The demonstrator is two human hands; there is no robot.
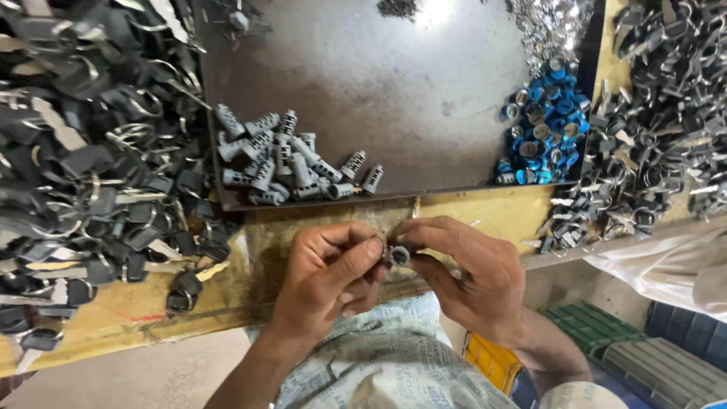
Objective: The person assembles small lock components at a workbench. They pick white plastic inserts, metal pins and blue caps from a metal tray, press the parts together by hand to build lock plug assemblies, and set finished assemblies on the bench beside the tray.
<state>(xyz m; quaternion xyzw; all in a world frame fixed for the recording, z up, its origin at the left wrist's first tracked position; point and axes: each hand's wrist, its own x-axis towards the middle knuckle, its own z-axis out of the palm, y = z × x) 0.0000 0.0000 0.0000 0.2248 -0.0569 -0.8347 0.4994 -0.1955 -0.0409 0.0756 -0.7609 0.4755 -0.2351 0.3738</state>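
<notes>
My left hand [329, 276] and my right hand [466, 269] meet at the workbench's front edge. Between their fingertips they pinch one small grey metal lock cylinder [399, 255], its round end turned toward me. My left thumb presses on its left side; my right thumb and forefinger close over its top and right side. Just beyond my hands, a pile of grey ribbed lock cylinders [288, 163] lies on a dark metal tray [394, 83].
A heap of black-headed keys on rings [91, 151] covers the left of the yellow bench [113, 318]. A second heap of such keys [651, 121] fills the right. Blue round caps [541, 132] and small silver bits [549, 26] lie on the tray's right side. Green and grey crates [636, 352] stand below.
</notes>
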